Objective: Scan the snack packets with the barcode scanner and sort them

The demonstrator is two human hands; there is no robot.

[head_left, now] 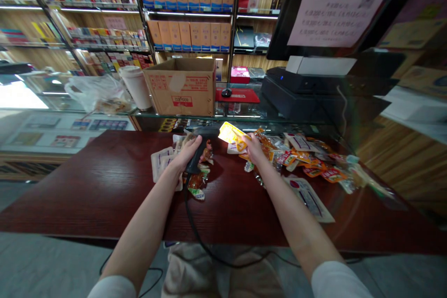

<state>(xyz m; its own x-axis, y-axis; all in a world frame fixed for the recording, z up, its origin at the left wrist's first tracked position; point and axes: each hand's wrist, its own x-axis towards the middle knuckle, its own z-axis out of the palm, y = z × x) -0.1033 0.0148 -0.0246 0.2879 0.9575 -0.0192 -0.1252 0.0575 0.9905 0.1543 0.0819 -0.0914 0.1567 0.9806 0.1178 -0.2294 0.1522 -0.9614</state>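
Observation:
My left hand is wrapped round the grip of a black barcode scanner, whose head points right and whose cable hangs down over the table edge. In my right hand is a small orange-yellow snack packet, brightly lit in front of the scanner's head. Under and beside my left hand lie white packets and a shiny brown snack packet. To the right of my right hand spreads a pile of orange and clear snack packets. A flat white packet lies nearer to me.
The dark red table meets a glass counter at the back. On that counter stand an open cardboard box, a white cup, a plastic bag, a mouse and a black till. The scanner cable runs down in front.

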